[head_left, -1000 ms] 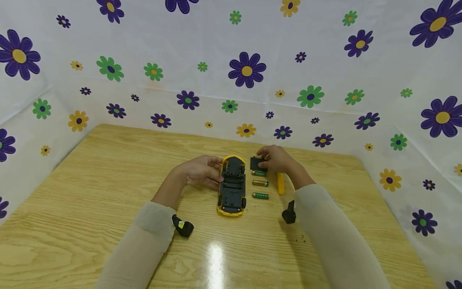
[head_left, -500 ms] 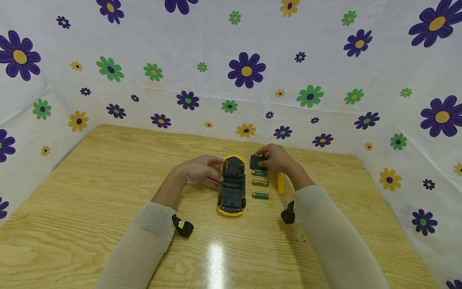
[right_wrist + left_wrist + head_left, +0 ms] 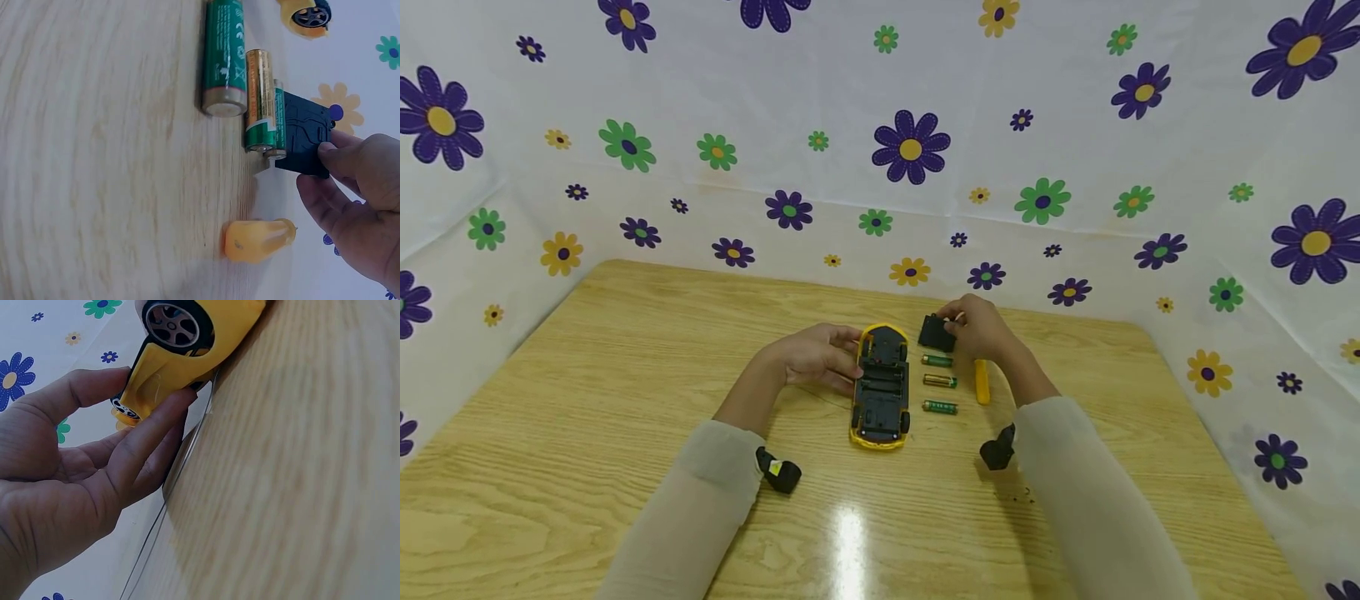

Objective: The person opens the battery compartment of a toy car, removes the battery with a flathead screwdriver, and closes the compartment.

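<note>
A yellow toy car lies upside down on the table, its battery compartment facing up with no cells in it. My left hand grips the car's left side, thumb on one face and fingers on the other, as the left wrist view shows. My right hand pinches a flat black battery cover between thumb and fingers; the cover is tilted up in the right wrist view. Below it, three batteries lie in a column: a green one, a gold-and-green one and another green one.
An orange handle, perhaps a screwdriver's, lies right of the batteries under my right hand. Small dark bits, too small to identify, lie near my right sleeve. A flowered cloth stands behind the wooden table.
My right hand has raised the edge of the battery cover and shifted slightly up, so the cover now sits apart from the nearest battery. The left hand and car stay still.
</note>
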A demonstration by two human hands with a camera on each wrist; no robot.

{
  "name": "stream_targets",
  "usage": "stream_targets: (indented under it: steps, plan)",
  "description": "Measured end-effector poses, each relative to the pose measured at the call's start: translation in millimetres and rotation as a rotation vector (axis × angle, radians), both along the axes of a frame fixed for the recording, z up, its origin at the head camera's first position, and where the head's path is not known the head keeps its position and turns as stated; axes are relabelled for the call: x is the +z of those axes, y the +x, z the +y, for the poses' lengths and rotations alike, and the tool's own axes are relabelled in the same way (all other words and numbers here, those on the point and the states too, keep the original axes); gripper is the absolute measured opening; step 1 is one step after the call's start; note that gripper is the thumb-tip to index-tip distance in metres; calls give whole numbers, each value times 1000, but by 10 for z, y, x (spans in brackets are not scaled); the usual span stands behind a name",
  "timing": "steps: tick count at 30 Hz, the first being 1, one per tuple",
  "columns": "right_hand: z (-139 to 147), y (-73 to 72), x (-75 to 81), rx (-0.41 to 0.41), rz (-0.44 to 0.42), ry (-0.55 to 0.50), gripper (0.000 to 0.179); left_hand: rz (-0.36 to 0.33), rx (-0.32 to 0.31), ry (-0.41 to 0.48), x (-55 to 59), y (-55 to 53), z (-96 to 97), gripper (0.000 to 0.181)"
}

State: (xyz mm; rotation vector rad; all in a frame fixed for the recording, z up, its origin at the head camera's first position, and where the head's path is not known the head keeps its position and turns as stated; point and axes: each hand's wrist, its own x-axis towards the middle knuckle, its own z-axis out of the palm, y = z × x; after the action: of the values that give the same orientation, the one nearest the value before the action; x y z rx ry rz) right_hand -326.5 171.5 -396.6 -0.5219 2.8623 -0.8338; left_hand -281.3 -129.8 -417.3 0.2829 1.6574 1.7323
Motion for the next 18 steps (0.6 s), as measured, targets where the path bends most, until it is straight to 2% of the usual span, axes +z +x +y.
stream_targets:
  steps: [6,18]
  plan:
    - [26,41,2,-15,29,-77,26,-3,11,-7,-4,-3,-1,84]
    - [114,209,106,7,116,-132,25,4,7,-4,8,13,3,83]
